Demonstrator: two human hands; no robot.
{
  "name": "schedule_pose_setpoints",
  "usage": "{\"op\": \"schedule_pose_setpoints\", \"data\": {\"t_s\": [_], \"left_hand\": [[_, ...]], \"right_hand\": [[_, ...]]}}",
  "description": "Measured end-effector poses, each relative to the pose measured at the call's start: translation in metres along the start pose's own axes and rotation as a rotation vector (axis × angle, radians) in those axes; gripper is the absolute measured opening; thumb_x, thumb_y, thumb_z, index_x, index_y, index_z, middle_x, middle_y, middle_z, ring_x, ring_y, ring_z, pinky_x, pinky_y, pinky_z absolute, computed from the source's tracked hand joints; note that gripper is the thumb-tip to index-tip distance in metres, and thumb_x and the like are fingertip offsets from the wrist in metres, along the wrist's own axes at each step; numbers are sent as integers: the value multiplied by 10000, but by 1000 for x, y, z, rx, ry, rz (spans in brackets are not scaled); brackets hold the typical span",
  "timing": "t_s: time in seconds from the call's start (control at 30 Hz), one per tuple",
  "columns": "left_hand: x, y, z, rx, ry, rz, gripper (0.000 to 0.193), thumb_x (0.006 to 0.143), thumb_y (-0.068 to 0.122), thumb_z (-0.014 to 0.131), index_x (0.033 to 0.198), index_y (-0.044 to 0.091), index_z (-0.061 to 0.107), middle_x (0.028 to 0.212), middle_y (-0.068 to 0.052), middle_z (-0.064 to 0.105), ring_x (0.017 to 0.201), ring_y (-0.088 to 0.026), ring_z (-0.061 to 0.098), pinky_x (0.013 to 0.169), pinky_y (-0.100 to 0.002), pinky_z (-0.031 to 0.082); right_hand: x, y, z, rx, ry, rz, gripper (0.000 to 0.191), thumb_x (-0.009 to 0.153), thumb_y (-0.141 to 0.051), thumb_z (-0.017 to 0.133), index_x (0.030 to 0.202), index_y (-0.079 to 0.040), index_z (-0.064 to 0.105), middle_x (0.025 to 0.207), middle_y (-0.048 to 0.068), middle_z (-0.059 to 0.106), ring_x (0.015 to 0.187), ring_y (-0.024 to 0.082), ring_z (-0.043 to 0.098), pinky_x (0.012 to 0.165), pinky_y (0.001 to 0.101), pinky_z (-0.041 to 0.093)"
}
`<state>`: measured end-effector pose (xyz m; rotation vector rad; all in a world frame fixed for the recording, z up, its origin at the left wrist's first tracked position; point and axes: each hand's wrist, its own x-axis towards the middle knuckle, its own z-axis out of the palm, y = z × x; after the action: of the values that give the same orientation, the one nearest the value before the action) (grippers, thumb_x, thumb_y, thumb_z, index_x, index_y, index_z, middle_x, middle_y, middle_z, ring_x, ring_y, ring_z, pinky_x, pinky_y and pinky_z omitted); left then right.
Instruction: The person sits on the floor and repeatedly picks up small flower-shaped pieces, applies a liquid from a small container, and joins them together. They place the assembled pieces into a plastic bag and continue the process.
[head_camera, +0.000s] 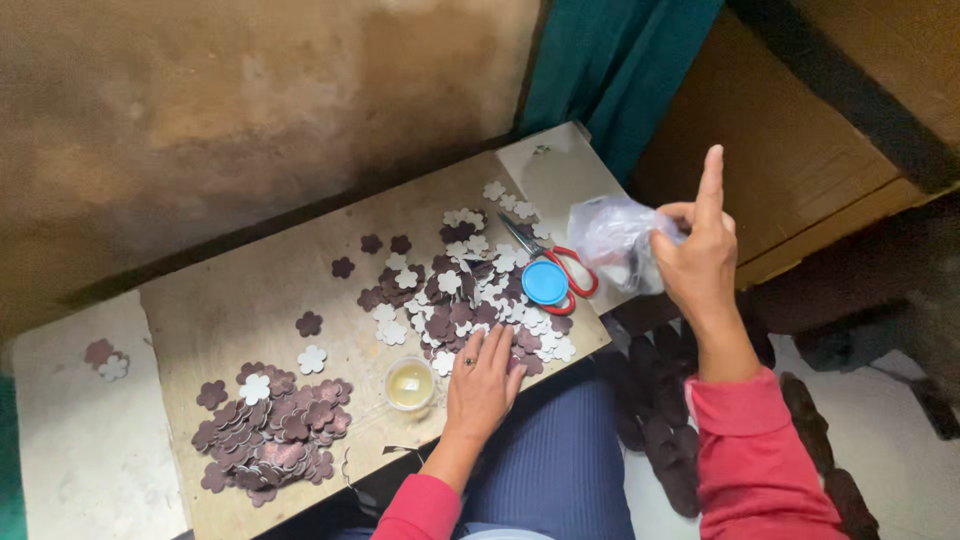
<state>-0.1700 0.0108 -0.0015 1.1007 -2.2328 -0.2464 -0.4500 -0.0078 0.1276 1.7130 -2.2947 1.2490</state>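
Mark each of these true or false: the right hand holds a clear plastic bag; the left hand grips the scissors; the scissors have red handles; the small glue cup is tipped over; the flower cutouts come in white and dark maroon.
1. The right hand holds a clear plastic bag. True; the index finger points upward.
2. The left hand grips the scissors. False; it rests flat on the loose flower cutouts, apart from the scissors.
3. The scissors have red handles. True.
4. The small glue cup is tipped over. False; it stands upright on the board, beside the left hand.
5. The cutouts come in white and dark maroon. True; a mostly maroon pile lies nearer the board's left end.
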Motion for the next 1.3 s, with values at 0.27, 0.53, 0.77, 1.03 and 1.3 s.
{"op": "schedule_pose_setpoints", "data": {"t_s": [0.27, 0.53, 0.77, 1.03, 1.3], "left_hand": [[7, 0, 2, 185, 101, 105, 580, 850, 170, 699, 1414, 97, 583, 1452, -68, 575, 1365, -284, 488, 1145, -408, 401], [-2, -2, 15, 115, -28, 444, 500, 1021, 390, 655, 1433, 112, 599, 1432, -73, 593, 1377, -249, 506, 1176, -416, 383], [-3, -4, 23, 128, -62, 351, 541, 1007, 455, 627, 1387, 70, 614, 1404, -107, 607, 1370, -281, 497, 1188, -443, 365], [-3, -6, 27, 46, -115, 306, 566, 985, 433, 640, 1410, 63, 579, 1449, -118, 567, 1411, -281, 480, 1221, -469, 348], [-5, -6, 29, 49, -107, 294, 590, 973, 449, 644, 1413, 62, 582, 1411, -122, 575, 1394, -283, 482, 1195, -479, 370]], "right_hand": [[25, 15, 61, -330, -386, -136, 1276, 605, -99, 894, 1583, -31, 77, 1098, 267, 675, 1083, 416, 625, 1057, 607, 297], [0, -34, 124, 53, -216, -491, 914, 875, -120, 772, 1641, -91, 273, 1297, 190, 690, 1207, 374, 624, 1077, 453, 467], [-15, -53, 168, 242, -459, -399, 1071, 796, -272, 893, 1603, -63, 222, 1223, 269, 660, 1113, 415, 631, 972, 474, 481], [-25, -60, 189, 249, -663, -261, 1165, 789, -178, 857, 1675, -127, 102, 1332, 280, 605, 1197, 421, 608, 1037, 433, 469], [1, -36, 164, 666, -574, 3, 1021, 836, -36, 802, 1668, -117, 214, 1133, 86, 661, 938, 124, 632, 867, 283, 534]]}}
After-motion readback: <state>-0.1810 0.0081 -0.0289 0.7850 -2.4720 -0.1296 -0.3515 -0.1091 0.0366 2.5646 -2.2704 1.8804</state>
